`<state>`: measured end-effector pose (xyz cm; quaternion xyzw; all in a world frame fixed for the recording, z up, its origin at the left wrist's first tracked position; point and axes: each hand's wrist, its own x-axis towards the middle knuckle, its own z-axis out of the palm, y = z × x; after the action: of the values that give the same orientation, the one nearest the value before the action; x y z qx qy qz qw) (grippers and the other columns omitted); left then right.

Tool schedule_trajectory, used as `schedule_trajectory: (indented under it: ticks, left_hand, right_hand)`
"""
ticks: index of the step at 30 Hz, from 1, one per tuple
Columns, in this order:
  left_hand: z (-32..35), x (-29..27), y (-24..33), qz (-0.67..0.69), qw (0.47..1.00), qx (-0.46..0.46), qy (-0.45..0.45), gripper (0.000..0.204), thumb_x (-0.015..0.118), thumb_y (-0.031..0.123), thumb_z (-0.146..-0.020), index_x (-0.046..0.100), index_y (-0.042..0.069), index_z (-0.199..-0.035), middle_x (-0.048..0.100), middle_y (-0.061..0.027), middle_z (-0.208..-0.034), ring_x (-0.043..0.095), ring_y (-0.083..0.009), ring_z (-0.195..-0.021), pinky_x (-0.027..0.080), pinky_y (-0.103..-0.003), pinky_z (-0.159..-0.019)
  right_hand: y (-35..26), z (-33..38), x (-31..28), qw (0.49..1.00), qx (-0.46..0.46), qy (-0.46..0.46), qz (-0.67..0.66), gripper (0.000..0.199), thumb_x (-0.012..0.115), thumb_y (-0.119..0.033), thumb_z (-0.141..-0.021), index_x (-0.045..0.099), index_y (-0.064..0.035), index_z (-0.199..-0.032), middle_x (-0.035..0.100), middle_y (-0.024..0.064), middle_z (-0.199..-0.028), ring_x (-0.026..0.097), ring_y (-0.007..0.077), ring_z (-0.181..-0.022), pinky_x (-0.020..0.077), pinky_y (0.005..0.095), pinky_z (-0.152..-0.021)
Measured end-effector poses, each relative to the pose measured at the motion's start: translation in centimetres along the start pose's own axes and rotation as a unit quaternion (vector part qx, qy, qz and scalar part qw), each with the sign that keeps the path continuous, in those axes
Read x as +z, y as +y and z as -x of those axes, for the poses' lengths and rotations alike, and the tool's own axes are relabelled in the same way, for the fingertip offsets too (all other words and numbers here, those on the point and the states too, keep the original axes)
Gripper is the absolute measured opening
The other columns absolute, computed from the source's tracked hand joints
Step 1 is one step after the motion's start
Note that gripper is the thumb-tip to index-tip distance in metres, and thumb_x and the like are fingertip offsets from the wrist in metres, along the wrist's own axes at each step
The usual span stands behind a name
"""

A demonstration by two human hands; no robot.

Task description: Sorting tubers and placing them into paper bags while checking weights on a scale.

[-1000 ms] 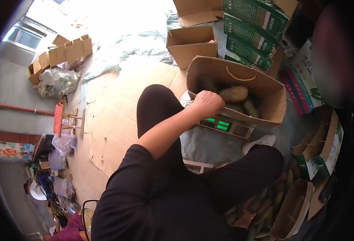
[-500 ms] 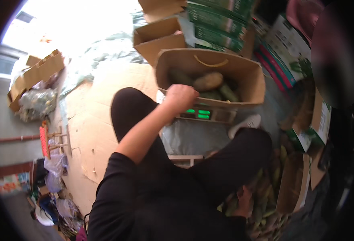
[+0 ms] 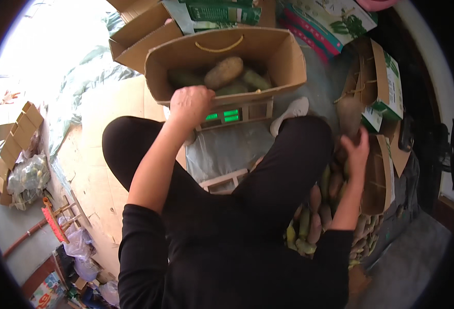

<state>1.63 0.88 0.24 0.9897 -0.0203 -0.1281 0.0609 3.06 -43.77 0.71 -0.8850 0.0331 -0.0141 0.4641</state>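
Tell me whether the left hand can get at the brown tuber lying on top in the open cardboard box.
Probably yes. The left hand rests on the near rim of the cardboard box, which is open on top, and the brown tuber lies uncovered just beyond it.

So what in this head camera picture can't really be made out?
- Green digits on the grey weighing scale: too small, partly behind the left hand.
- Bottom of the brown cardboard box: covered by oblong tubers.
- Right hand grip on a brown tuber: fingers hidden behind it.
- Upper left floor: overexposed.

Flat cardboard boxes (image 3: pixel 15 139) far left w/ plastic bags (image 3: pixel 28 177), red brush (image 3: pixel 54 226) nearby.
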Motion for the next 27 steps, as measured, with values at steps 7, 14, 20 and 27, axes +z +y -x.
schedule_trajectory:
  ticks: [7,14,20,27]
  left_hand:
    - [0.7,-0.5,-0.3,0.028,0.999,0.001,0.022,0.021,0.063,0.025,-0.078,0.069,0.012,-0.093,0.065,-0.0087,-0.088,0.063,-0.0307,-0.084,0.05,-0.042,-0.074]
    - [0.6,-0.4,-0.2,0.015,1.0,0.006,0.018,0.02,0.062,0.025,-0.078,0.069,0.012,-0.092,0.064,-0.009,-0.088,0.062,-0.0303,-0.085,0.05,-0.042,-0.074]
    - [0.5,-0.7,0.0,0.023,1.0,0.001,0.012,0.019,0.063,0.026,-0.078,0.068,0.012,-0.09,0.064,-0.0096,-0.086,0.062,-0.0305,-0.084,0.049,-0.042,-0.073]
    - [0.6,-0.1,-0.3,0.027,0.999,0.008,0.021,0.019,0.063,0.027,-0.078,0.067,0.012,-0.089,0.064,-0.0091,-0.086,0.062,-0.0305,-0.084,0.049,-0.042,-0.074]
  right_hand:
    - [-14.0,-5.8,4.9,0.979,-0.179,-0.086,-0.042,0.056,0.071,-0.003,-0.072,0.049,-0.0008,-0.123,0.055,0.0091,-0.118,0.053,0.0195,-0.106,0.0439,0.0322,-0.091]
    - [-14.8,-6.1,7.7,0.969,-0.219,-0.113,-0.015,0.057,0.071,-0.003,-0.07,0.052,-0.0088,-0.123,0.055,0.0051,-0.118,0.05,0.0207,-0.109,0.0417,0.0326,-0.093]
    - [-16.8,-6.7,9.1,0.954,-0.263,-0.141,0.008,0.055,0.067,0.003,-0.072,0.05,-0.004,-0.123,0.054,0.005,-0.116,0.051,0.0166,-0.111,0.0407,0.0286,-0.094]
    - [-21.1,-6.8,11.4,0.926,-0.32,-0.15,0.13,0.056,0.073,-0.008,-0.066,0.05,-0.0081,-0.117,0.053,0.012,-0.109,0.051,0.0304,-0.11,0.0415,0.0361,-0.092]
